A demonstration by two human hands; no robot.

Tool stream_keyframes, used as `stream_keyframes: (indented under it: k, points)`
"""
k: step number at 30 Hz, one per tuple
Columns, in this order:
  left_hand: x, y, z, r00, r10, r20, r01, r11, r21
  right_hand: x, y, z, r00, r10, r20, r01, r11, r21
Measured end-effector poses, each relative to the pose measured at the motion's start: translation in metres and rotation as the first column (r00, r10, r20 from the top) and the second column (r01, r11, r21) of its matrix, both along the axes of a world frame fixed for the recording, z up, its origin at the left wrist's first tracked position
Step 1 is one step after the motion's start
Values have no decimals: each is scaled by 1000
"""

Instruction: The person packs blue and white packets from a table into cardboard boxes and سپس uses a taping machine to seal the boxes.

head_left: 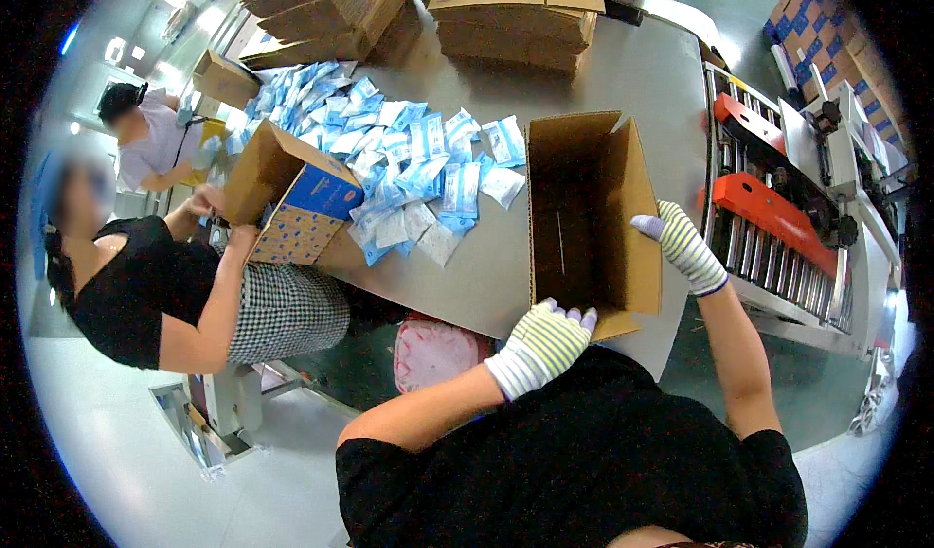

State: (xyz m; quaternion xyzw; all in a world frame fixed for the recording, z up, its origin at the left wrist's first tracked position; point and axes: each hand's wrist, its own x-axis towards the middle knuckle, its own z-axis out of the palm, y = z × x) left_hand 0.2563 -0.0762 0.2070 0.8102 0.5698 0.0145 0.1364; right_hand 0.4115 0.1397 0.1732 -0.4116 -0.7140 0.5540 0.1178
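Note:
An open brown cardboard box [559,217] stands in front of me at the table's near edge, with no contents visible inside. My left hand [547,346], in a striped glove with pale purple fingertips, is closed over the box's near edge. On the right side, my right hand [689,248] wears a matching glove and grips the side flap, its thumb over the edge. Left of the box lies a large heap of small blue and white sealed packets [428,164]; the closest ones come near the box's left wall.
A grey metal table [496,81] bears stacks of flattened cartons [516,23] at the back. To the right is a roller conveyor [769,266] with red guide bars. A co-worker [165,285] on the left holds another carton [302,208]. A pink stool [433,353] sits below the table edge.

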Motion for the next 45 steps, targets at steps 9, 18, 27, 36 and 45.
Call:
stream_keyframes:
  k: [9,18,27,36,45]
  points:
    - [14,-8,-29,991,116,66,-115,993,-10,16,-11,-99,784,-509,-354,93,661,-745]
    - [38,51,-13,956,209,208,-122,923,-366,5,-16,-83,897,-438,-64,441,896,48]
    - [85,-15,-58,976,67,206,-29,982,-184,-33,-20,-21,855,-182,485,-125,837,533]
    - [47,-60,-37,979,178,96,-125,907,-402,-45,-70,-161,866,-259,-428,155,952,-263]
    - [9,-141,-21,938,307,-159,-340,901,-270,-145,-131,-38,968,90,-233,-100,994,-32]
